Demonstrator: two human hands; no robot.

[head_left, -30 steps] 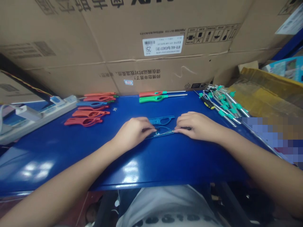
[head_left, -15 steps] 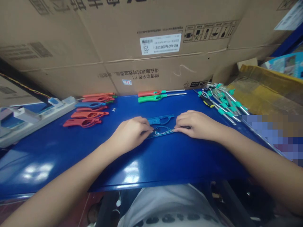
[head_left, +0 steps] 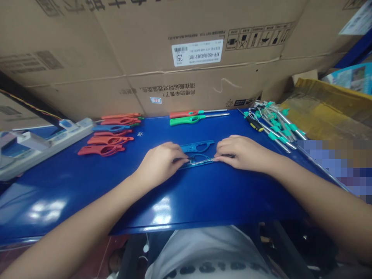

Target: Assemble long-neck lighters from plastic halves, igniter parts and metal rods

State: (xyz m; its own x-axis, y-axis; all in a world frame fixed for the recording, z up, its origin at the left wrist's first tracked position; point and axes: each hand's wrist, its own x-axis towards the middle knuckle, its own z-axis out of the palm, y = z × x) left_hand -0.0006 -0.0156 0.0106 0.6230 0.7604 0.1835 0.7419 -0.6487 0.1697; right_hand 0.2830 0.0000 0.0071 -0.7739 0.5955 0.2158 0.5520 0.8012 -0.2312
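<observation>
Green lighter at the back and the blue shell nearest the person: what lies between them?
In the head view, a second blue shell lies between the green lighter and the near blue shell, with blue tabletop showing behind it.

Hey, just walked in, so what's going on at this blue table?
A person is working barehanded on a blue handle shell with pale wire in it. The left hand is at its left end, the right hand at its right; their exact grip is hard to tell. A second blue shell lies just behind. Red shells lie to the left, metal rods with green fittings to the right.
</observation>
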